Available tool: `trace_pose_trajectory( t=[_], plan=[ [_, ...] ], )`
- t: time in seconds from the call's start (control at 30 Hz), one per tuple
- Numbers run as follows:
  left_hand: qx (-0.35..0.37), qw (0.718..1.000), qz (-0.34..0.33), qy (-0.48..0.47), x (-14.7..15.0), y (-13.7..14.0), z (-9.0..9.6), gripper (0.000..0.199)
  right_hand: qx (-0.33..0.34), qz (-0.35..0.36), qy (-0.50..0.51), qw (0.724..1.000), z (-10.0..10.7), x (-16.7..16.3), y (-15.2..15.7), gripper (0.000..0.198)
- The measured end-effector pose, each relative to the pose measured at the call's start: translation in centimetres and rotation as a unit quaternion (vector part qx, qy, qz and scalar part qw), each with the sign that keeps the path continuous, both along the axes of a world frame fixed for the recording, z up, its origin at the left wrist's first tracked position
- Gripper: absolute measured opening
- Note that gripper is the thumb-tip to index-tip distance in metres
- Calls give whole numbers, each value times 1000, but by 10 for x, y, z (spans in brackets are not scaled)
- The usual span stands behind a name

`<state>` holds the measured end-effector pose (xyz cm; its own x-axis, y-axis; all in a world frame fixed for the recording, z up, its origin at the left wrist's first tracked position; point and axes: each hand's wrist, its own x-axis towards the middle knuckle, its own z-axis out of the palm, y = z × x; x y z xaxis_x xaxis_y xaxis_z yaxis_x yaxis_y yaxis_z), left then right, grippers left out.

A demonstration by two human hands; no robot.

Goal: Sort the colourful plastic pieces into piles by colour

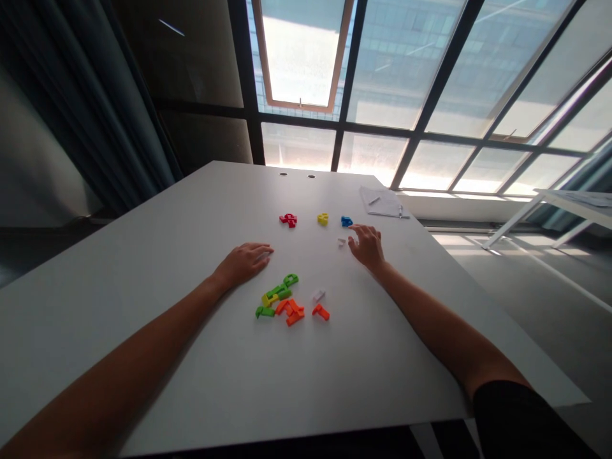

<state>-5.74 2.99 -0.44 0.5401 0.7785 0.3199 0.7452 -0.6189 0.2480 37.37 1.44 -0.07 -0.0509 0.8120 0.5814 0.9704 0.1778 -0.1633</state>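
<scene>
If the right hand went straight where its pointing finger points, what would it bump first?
Probably the blue pieces. The right hand has a fingertip close beside them, perhaps already touching; I can't tell.

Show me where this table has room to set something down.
Bare table lies left of the left hand, between red pieces and far holes, and nearside of the orange pieces. Crowded: where green pieces meet orange, and where the right hand reaches beside blue pieces.

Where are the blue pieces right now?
In the head view, the blue pieces lie right of centre, beside the right hand and right of the far yellow cluster.
</scene>
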Motion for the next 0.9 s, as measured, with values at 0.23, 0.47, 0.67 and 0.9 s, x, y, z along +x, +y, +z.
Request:
trace_pose_trajectory(
  t=[0.23,0.47,0.67,0.9],
  plan=[
    [-3,1000,2,-4,1,-1,1,48,-97,-30,-9,995,-17,-5,-3,66],
    [-9,1000,0,5,0,-2,2,47,-87,31,-16,996,-26,-3,-9,54],
    [-12,1000,-1,10,0,-1,1,47,-86,68,4,994,-21,-4,-17,56],
    [-14,1000,0,10,1,-2,1,48,-106,98,45,989,-11,11,-13,56]
  ],
)
